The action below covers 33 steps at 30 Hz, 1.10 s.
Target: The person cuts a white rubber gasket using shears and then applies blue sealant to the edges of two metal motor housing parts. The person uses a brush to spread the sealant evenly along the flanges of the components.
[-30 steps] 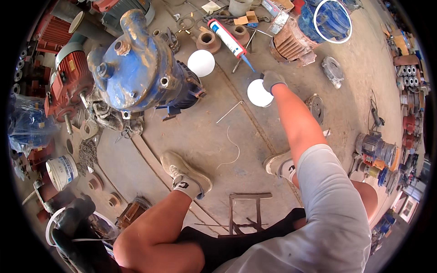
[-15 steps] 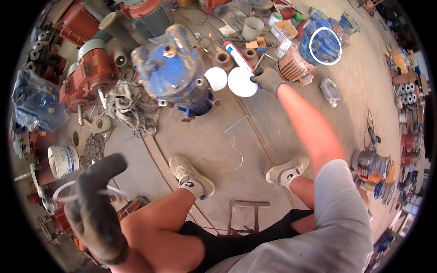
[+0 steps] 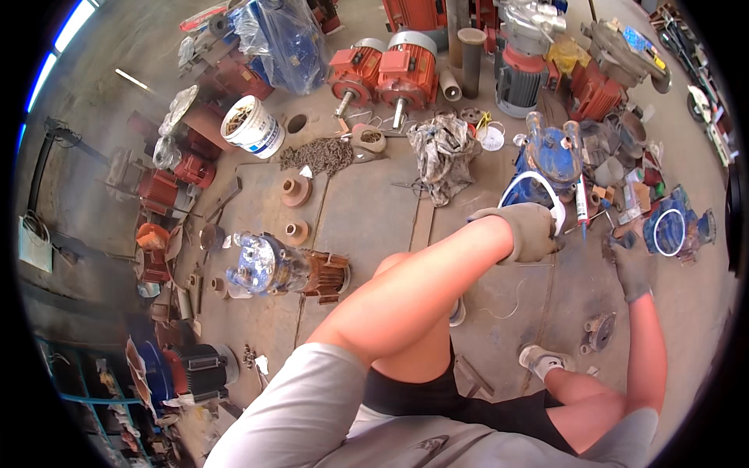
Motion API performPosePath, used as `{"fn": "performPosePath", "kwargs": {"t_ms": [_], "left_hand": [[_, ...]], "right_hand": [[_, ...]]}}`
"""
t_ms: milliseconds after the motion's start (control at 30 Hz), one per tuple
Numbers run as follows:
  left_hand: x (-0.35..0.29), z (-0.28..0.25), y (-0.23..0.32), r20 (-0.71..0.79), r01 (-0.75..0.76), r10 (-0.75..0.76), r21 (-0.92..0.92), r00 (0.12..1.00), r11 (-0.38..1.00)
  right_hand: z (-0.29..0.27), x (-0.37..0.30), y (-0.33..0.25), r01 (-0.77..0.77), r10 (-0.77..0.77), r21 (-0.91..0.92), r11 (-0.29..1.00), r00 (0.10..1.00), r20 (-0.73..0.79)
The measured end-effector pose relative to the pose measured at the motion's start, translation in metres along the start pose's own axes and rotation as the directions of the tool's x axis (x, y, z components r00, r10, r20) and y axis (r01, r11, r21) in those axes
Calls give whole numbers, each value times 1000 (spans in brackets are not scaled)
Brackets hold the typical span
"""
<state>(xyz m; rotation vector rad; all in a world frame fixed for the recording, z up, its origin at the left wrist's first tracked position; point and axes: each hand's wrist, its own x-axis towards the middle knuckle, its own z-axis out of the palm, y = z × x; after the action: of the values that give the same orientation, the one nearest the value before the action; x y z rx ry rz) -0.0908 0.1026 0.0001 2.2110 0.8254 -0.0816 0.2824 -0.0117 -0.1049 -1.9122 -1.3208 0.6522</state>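
Observation:
My left hand, in a grey-brown work glove, reaches across from the left and is closed on a thin white ring. The ring stands up in front of a blue pump housing. To the right, my gloved right hand reaches forward with its dark fingertips apart. Nothing shows between them, though the tips are somewhat blurred. A white sealant tube with a blue nozzle lies between the hands. Just beyond my right hand stands another blue housing with a white ring on it.
Red electric motors stand at the back beside a white bucket. Crumpled plastic sheeting lies on the floor. A blue pump with a rusty motor rests at left, near two rusty flanged parts. A round metal part lies at right.
The view has swung left. My left hand has moved forward and right with the white ring to the blue housing. The white disc at my right hand no longer shows there.

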Motion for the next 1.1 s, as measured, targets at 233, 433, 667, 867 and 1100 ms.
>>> {"fn": "performPosePath", "kwargs": {"t_ms": [233, 433, 667, 867, 1100], "left_hand": [[7, 22, -5, -263, 95, -48, 172, 964, 981], [10, 41, 30, -560, -243, -272, -677, 782, 695], [38, 56, 78, -656, -565, -304, -752, 691, 339], [105, 84, 51, -543, -530, -219, -839, 811, 122], [147, 130, 35, -398, -207, -341, -853, 852, 478]], "right_hand": [[-46, -166, -167, -81, 167, 740, 668, 985, -43], [-34, -150, -164, -406, -492, 913, -44, 804, 334], [-18, -122, -141, -560, -647, 821, -107, 667, 371], [-20, -84, -108, -387, -402, 921, 52, 836, 374], [66, -62, -73, -441, 123, 800, 407, 894, 430]]}}
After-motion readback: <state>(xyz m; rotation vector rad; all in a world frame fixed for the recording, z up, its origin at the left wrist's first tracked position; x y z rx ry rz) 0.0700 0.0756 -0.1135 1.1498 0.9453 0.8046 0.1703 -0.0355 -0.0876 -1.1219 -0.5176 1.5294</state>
